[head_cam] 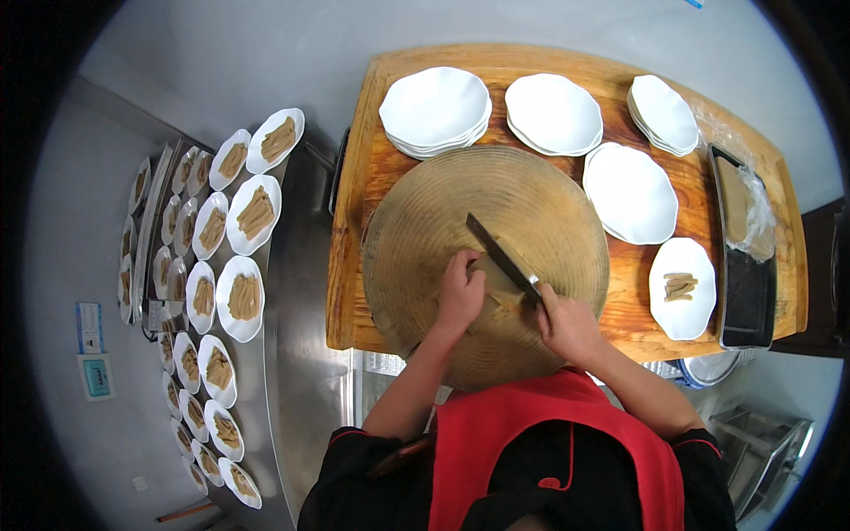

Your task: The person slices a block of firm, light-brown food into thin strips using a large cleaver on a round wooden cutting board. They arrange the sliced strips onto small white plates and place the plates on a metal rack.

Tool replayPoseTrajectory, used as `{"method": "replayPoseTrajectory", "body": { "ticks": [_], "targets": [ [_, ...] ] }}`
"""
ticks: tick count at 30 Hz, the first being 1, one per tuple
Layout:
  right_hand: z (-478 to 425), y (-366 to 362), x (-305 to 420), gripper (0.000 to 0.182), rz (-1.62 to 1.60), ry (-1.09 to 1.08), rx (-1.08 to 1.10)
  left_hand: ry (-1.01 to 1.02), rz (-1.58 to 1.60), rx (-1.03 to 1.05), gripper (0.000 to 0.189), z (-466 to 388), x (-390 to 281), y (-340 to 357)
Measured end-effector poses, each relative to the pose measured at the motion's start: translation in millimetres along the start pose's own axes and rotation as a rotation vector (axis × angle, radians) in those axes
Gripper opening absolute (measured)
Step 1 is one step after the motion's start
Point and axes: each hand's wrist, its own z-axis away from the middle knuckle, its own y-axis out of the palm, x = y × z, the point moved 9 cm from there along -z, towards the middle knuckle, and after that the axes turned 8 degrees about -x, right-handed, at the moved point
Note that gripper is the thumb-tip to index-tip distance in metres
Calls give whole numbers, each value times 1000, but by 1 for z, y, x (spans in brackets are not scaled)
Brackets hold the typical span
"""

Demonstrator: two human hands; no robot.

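My right hand [568, 325] grips the handle of a kitchen knife [503, 257]. Its dark, broad blade points up and left over a round wooden chopping block [412, 219]. My left hand [461, 292] rests on the block just left of the blade, fingers curled, with the fingertips close to the steel. Thin tan scraps [508, 305] lie on the wood between the hands, by the blade. Whatever may be under my left fingers is hidden. To the right, a white scalloped plate [682, 318] holds a small group of tan strips [680, 287].
Stacked white plates [435, 106] and more plates [631, 196] surround the block on a rimmed wooden table [624, 292]. At right, a black tray [750, 312] carries a tan slab [734, 199] partly under clear plastic. Many filled plates [244, 299] cover the steel counter [299, 285] at left.
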Motion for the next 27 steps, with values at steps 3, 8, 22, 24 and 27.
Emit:
{"method": "replayPoseTrajectory", "body": {
  "ticks": [3,8,22,24,27],
  "targets": [
    [-2,2,-7,25,-54,9,-15,163,-161,-50,31,4,-9,-5],
    [-11,-3,-12,26,-124,37,27,172,-85,-37,35,12,-17,-11],
    [-7,3,-12,31,-46,46,73,-226,515,10,35,53,17,-65],
    [-6,4,-12,31,-39,38,55,-176,469,24,36,53,12,-59],
    [-6,2,-11,31,-31,35,48,-40,285,21,36,44,0,-53]
  ]
}}
